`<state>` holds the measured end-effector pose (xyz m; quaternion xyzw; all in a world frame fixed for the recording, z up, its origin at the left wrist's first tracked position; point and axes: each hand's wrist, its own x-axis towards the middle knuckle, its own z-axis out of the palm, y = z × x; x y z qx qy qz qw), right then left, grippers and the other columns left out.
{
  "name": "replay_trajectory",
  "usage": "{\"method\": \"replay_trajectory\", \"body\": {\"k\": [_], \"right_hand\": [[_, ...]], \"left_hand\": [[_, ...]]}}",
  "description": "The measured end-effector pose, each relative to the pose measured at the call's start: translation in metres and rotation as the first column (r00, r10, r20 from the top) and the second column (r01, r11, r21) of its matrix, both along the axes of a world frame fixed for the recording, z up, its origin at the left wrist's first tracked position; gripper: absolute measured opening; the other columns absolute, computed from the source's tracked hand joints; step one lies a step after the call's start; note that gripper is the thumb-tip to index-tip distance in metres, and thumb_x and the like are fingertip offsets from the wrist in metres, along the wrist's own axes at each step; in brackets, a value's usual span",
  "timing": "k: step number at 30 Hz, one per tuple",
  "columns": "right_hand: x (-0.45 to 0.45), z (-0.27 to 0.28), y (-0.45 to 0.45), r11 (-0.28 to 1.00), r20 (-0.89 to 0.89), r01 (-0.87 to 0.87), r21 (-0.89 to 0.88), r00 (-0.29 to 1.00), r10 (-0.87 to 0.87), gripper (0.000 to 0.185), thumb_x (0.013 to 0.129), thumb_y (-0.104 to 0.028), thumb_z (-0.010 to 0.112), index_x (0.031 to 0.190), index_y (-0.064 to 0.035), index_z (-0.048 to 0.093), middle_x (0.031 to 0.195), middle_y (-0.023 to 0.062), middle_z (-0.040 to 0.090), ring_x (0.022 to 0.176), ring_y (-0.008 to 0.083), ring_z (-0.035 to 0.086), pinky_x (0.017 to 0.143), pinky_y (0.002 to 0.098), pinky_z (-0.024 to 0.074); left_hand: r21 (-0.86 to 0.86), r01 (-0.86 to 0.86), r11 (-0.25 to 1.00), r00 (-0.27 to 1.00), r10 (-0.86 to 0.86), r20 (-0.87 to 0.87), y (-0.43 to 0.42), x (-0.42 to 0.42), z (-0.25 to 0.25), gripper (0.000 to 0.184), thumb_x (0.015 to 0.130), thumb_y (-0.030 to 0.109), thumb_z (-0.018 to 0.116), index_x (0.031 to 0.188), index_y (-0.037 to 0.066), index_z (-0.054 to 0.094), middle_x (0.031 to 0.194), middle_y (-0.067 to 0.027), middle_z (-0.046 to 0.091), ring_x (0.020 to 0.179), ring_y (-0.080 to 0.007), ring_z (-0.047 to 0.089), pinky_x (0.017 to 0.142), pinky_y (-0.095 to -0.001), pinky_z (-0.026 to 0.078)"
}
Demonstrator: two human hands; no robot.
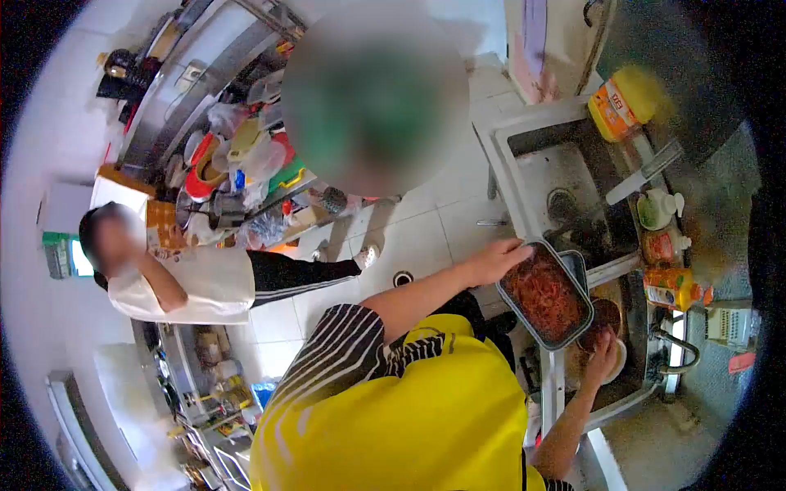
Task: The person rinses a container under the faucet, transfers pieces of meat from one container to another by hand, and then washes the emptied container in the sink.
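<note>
My left hand (pixel 501 262) grips the upper left rim of a rectangular metal tray (pixel 583 326) filled with reddish, shredded-looking food (pixel 544 295). A second rim, partly hidden, shows behind the tray's upper right side. My right hand (pixel 604 357) is at the tray's lower right, with its fingers closed around the edge of a round bowl holding dark reddish-brown contents (pixel 604 317). Below that hand, a pale round bowl (pixel 617 365) is partly covered. Both hands are over the near part of the sink counter.
A two-basin metal sink (pixel 536 168) has a curved faucet (pixel 686 360). A yellow jug (pixel 626 102), a cleaver-like blade (pixel 643 173), a pump bottle (pixel 657 209) and an orange bottle (pixel 673 288) line its far side. A person in a white shirt (pixel 192 282) stands left, near cluttered shelves (pixel 246 164).
</note>
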<state>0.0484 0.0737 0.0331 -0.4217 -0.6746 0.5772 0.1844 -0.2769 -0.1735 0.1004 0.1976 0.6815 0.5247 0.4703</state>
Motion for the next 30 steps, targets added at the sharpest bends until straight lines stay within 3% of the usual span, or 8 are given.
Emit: {"method": "replay_trajectory", "body": {"k": [8, 10, 13, 15, 19, 21, 27, 30], "right_hand": [[0.053, 0.048, -0.021, 0.873, -0.157, 0.064, -0.483, 0.975, -0.158, 0.068, 0.105, -0.050, 0.036, 0.151, -0.0005, 0.035, 0.153, 0.0146, 0.040, 0.138, 0.0300, 0.042, 0.113, 0.0424, 0.0335], [0.081, 0.031, -0.015, 0.989, -0.040, -0.012, -0.148, 0.999, 0.006, 0.069, 0.104, -0.050, 0.037, 0.151, 0.0005, 0.034, 0.154, 0.0150, 0.039, 0.138, 0.0302, 0.042, 0.113, 0.0423, 0.0331], [0.097, 0.022, 0.004, 0.975, 0.032, 0.045, -0.217, 0.999, -0.039, 0.072, 0.104, -0.051, 0.037, 0.150, 0.0037, 0.033, 0.154, 0.0159, 0.039, 0.138, 0.0304, 0.042, 0.115, 0.0414, 0.0316], [0.105, 0.034, 0.009, 0.902, -0.060, 0.130, -0.412, 0.984, -0.170, 0.073, 0.104, -0.053, 0.037, 0.149, 0.0040, 0.035, 0.153, 0.0161, 0.039, 0.138, 0.0294, 0.042, 0.116, 0.0400, 0.0309], [0.146, 0.016, 0.040, 0.775, -0.132, 0.267, -0.573, 0.903, -0.409, 0.063, 0.106, -0.049, 0.036, 0.144, 0.0010, 0.044, 0.141, 0.0136, 0.054, 0.131, 0.0269, 0.049, 0.115, 0.0385, 0.0319], [0.166, 0.004, 0.066, 0.978, 0.156, 0.101, 0.180, 0.979, -0.130, 0.034, 0.105, -0.025, 0.046, 0.124, -0.0011, 0.062, 0.125, 0.0155, 0.063, 0.118, 0.0243, 0.056, 0.106, 0.0378, 0.0391], [0.123, -0.019, 0.138, 0.929, 0.168, 0.307, 0.207, 0.924, -0.343, 0.031, 0.101, -0.028, 0.057, 0.111, -0.0008, 0.067, 0.097, 0.0075, 0.069, 0.082, 0.0176, 0.064, 0.074, 0.0318, 0.0514], [0.131, -0.106, 0.203, 0.872, -0.196, 0.356, -0.337, 0.879, -0.435, 0.021, 0.098, -0.016, 0.059, 0.108, 0.0002, 0.066, 0.098, 0.0101, 0.071, 0.085, 0.0216, 0.066, 0.075, 0.0353, 0.0534]], "left_hand": [[-0.050, 0.128, 0.991, 0.986, -0.133, -0.103, 0.056, 0.088, -0.001, 0.067, 0.100, 0.055, 0.046, 0.134, -0.002, 0.053, 0.126, -0.0217, 0.062, 0.117, -0.0320, 0.058, 0.102, -0.0403, 0.043], [-0.048, 0.123, 0.991, 0.983, -0.129, -0.128, 0.068, 0.111, 0.001, 0.070, 0.099, 0.058, 0.044, 0.135, -0.002, 0.052, 0.132, -0.0260, 0.058, 0.124, -0.0392, 0.055, 0.106, -0.0428, 0.041], [0.009, 0.115, 0.993, 0.984, -0.113, -0.136, 0.094, 0.142, -0.014, 0.069, 0.100, 0.057, 0.044, 0.129, -0.004, 0.054, 0.124, -0.0290, 0.061, 0.116, -0.0410, 0.057, 0.100, -0.0456, 0.043], [-0.225, 0.040, 0.974, 0.973, -0.090, -0.214, 0.113, 0.171, -0.039, 0.069, 0.099, 0.058, 0.041, 0.133, 0.000, 0.054, 0.127, -0.0255, 0.061, 0.119, -0.0392, 0.058, 0.103, -0.0462, 0.043], [-0.041, 0.073, 0.996, 0.995, -0.076, -0.070, 0.134, 0.185, 0.000, 0.062, 0.099, 0.055, 0.046, 0.125, 0.000, 0.059, 0.120, -0.0204, 0.064, 0.113, -0.0320, 0.059, 0.102, -0.0418, 0.042], [-0.040, 0.134, 0.990, 0.987, -0.130, 0.091, 0.143, 0.189, -0.025, 0.067, 0.097, 0.055, 0.051, 0.132, -0.002, 0.055, 0.127, -0.0177, 0.063, 0.121, -0.0285, 0.057, 0.104, -0.0381, 0.041], [-0.145, 0.082, 0.986, 0.996, -0.085, -0.014, 0.180, 0.194, -0.006, 0.069, 0.098, 0.054, 0.053, 0.133, -0.006, 0.054, 0.128, -0.0177, 0.061, 0.120, -0.0257, 0.055, 0.104, -0.0356, 0.039], [-0.102, 0.115, 0.988, 0.992, -0.109, 0.058, 0.193, 0.194, -0.005, 0.069, 0.098, 0.053, 0.054, 0.132, -0.006, 0.055, 0.129, -0.0170, 0.061, 0.118, -0.0246, 0.056, 0.103, -0.0341, 0.039]]}}
